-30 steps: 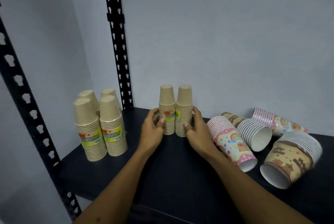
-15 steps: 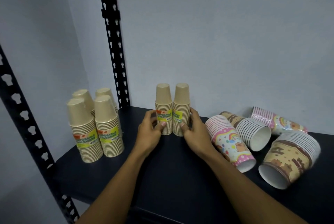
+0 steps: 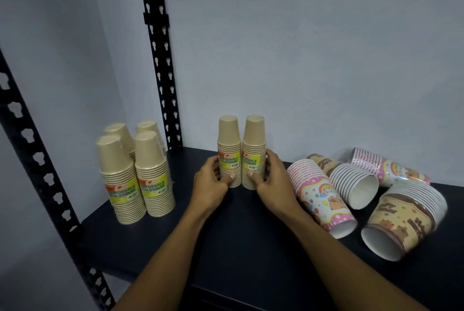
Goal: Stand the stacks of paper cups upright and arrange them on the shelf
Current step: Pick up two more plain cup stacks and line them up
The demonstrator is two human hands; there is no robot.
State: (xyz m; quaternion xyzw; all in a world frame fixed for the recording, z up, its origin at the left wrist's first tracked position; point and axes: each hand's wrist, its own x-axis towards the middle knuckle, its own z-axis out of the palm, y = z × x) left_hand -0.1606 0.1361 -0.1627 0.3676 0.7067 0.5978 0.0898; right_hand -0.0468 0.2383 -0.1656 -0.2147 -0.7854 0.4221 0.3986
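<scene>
Two tan cup stacks stand upright side by side in the middle of the dark shelf (image 3: 251, 248). My left hand (image 3: 213, 182) grips the left tan stack (image 3: 228, 144), thumb on its lower front. My right hand (image 3: 272, 180) grips the right tan stack (image 3: 254, 144) the same way. Several more tan stacks (image 3: 135, 175) stand upright in a group at the shelf's left end. To the right, printed stacks lie on their sides: a pink rainbow stack (image 3: 319, 195), a white-rimmed brown stack (image 3: 351, 182), a pink stack at the back (image 3: 386, 167), and a brown patterned stack (image 3: 406, 217).
A black perforated upright (image 3: 160, 59) rises at the back left corner, and another (image 3: 37, 160) runs down the front left. A pale wall (image 3: 326, 59) closes the shelf behind. The shelf's front edge (image 3: 226, 293) lies under my forearms.
Both hands have stayed on the two middle tan stacks, which sit pressed together in nearly the same spot. The camera has shifted slightly.
</scene>
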